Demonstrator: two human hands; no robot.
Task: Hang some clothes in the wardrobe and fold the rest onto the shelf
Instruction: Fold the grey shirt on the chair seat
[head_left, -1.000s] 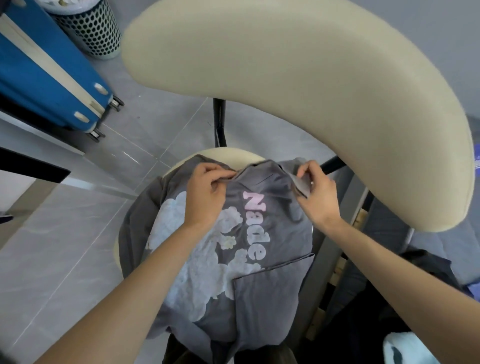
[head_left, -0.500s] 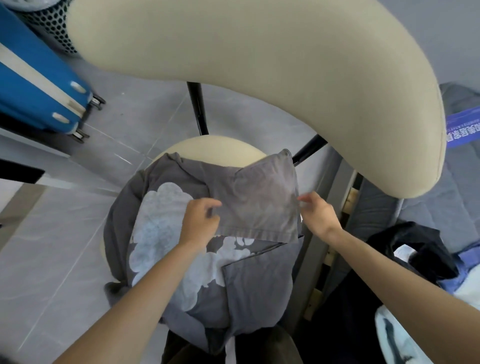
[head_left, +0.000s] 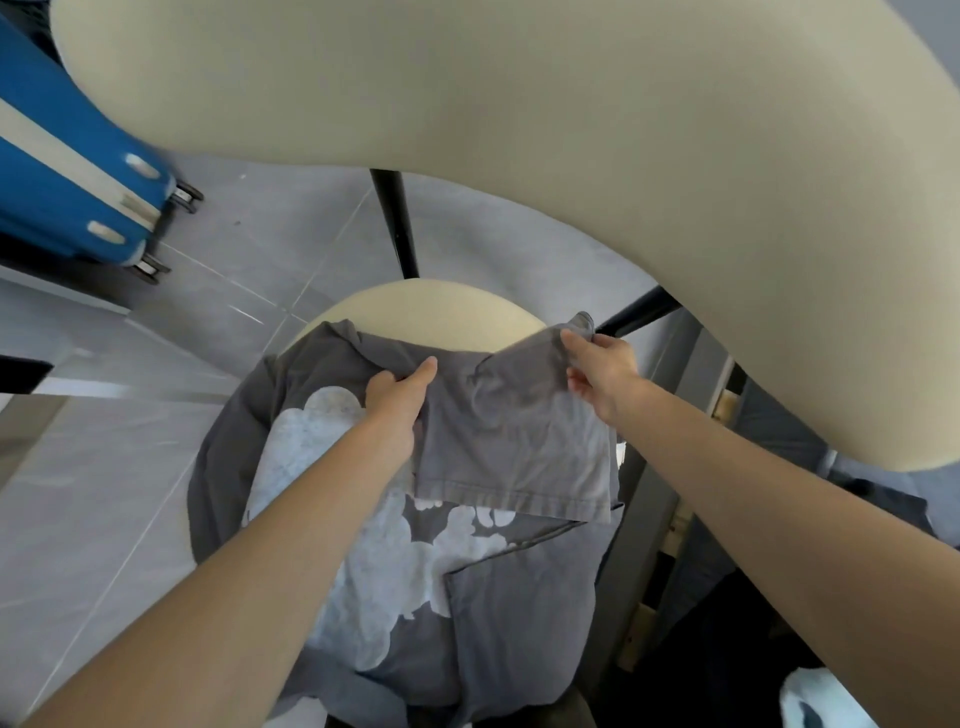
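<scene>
Cream chair (head_left: 519, 130) w/ round seat, grey printed t-shirt (head_left: 415, 571) spread over seat w/ top part folded down over print, left hand (head_left: 397, 397) & right hand (head_left: 597, 371) each pinching fold's upper edge, blue suitcase (head_left: 67, 171) upper-left on floor.

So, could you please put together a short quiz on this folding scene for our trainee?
1. True or false: both hands, left and right, grip the grey shirt.
2. What does the shirt lie on?
A. a table
B. the chair seat
C. the floor
3. Fill in: the blue object at upper left, standing on wheels, is a ____.

Key
1. True: each hand grips an upper corner of the folded-over flap.
2. B
3. suitcase
</scene>
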